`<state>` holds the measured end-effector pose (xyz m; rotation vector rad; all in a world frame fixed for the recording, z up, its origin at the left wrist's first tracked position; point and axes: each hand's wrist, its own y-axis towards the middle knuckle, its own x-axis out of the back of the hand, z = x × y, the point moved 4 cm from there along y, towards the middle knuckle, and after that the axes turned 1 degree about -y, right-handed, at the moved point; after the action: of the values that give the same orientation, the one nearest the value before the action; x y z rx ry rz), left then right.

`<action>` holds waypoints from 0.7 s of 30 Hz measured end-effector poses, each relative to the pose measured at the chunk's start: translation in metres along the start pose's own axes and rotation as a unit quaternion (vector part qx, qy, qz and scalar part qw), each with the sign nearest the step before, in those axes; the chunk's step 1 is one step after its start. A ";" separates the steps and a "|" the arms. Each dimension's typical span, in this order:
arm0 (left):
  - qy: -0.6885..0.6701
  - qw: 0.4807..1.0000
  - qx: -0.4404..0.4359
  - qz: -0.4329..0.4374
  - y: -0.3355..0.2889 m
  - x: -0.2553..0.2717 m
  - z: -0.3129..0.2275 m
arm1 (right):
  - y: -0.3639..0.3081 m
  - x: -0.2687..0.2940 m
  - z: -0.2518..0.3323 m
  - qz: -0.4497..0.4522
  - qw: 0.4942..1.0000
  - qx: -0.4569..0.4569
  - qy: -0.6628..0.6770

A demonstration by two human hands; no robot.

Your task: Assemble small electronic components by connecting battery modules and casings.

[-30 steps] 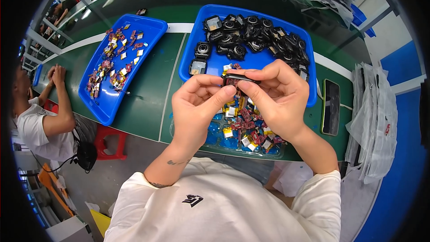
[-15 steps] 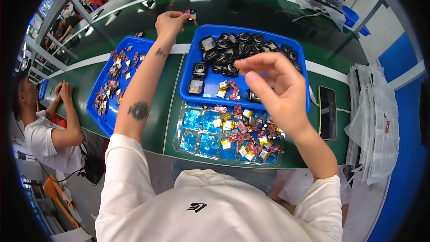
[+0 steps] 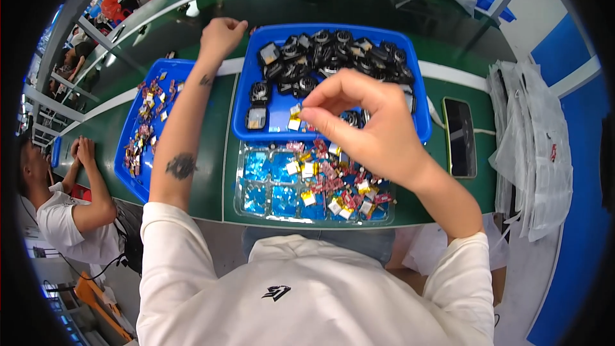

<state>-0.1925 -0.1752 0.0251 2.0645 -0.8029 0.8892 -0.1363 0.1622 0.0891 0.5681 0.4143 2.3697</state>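
One second ago together, left hand [image 3: 220, 41] and right hand [image 3: 375, 118] are now apart, suggesting split work: left curled, contents unclear; right's pinch narrowed beside pouch cells [image 3: 294, 125], hold unclear, smartwatch housings [image 3: 307, 85] beyond it.

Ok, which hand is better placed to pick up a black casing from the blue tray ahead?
Probably the right hand: it appears over the blue tray, close to the black casings. The left hand is stretched out, left of that tray.
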 end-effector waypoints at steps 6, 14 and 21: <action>-0.211 0.962 -0.061 0.163 -0.173 0.067 -0.100 | 0.001 0.000 -0.012 -0.013 0.999 0.021 -0.024; -0.226 0.947 -0.120 0.195 -0.282 0.039 -0.107 | -0.003 -0.019 -0.019 0.085 0.986 0.051 -0.133; -0.180 0.962 -0.132 0.156 -0.286 0.032 -0.115 | -0.011 -0.022 -0.020 0.254 0.917 -0.006 -0.306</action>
<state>0.0045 0.0620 -0.0010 1.9140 -1.3944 0.5294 -0.1253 0.1534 0.0609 1.5029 -0.0455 2.4777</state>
